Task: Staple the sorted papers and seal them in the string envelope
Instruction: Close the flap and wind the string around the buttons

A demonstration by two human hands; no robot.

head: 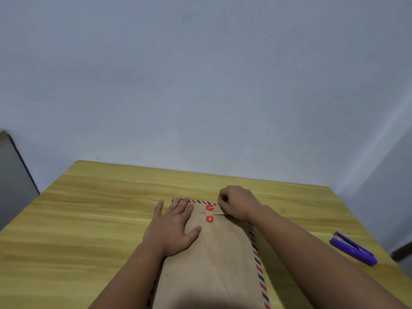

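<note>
A brown string envelope with a red-and-blue striped border lies lengthwise on the wooden table, its flap folded down at the far end. Two red button discs sit on the flap and body, with white string running between them. My left hand lies flat, fingers spread, pressing the envelope's left side beside the buttons. My right hand is curled at the flap's right, fingertips pinched on the string end near the upper button. The papers are hidden from view.
A purple stapler lies on the table to the right, near the right edge. A plain wall stands behind the table's far edge. A dark panel stands at the left, off the table.
</note>
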